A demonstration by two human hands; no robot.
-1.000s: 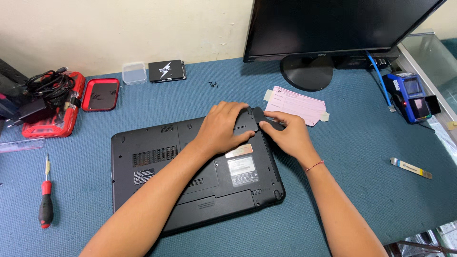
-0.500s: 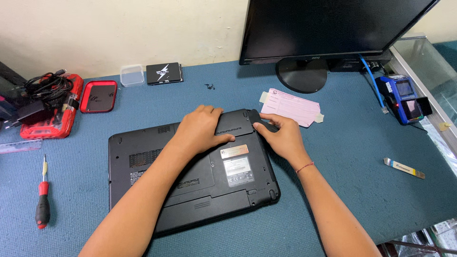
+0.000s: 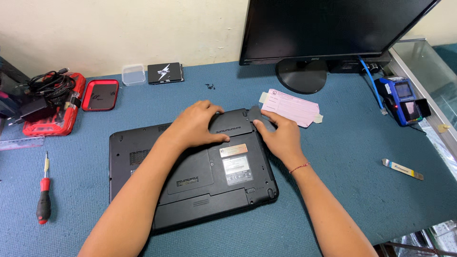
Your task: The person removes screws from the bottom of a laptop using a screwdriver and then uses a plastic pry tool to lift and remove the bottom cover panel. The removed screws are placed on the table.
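A black laptop (image 3: 209, 190) lies upside down on the blue mat, its underside and label stickers showing. My left hand (image 3: 193, 126) rests flat on its far edge, fingers spread beside a ribbed cover panel (image 3: 233, 123). My right hand (image 3: 281, 135) is at the laptop's far right corner, where its thumb and fingers pinch a small dark flat piece (image 3: 254, 113) that sticks out past the corner.
A pink paper slip (image 3: 293, 107) and a monitor stand (image 3: 304, 76) lie just beyond my right hand. Tiny screws (image 3: 209, 86), a black drive (image 3: 164, 73) and a red case (image 3: 100, 95) sit at the back. A red-handled screwdriver (image 3: 44, 200) is at left, a flat pry tool (image 3: 402, 169) at right.
My left hand has slid left off the ribbed cover panel, leaving it uncovered. My right hand has shifted a little at the corner, and the dark flat piece now shows beyond its fingers.
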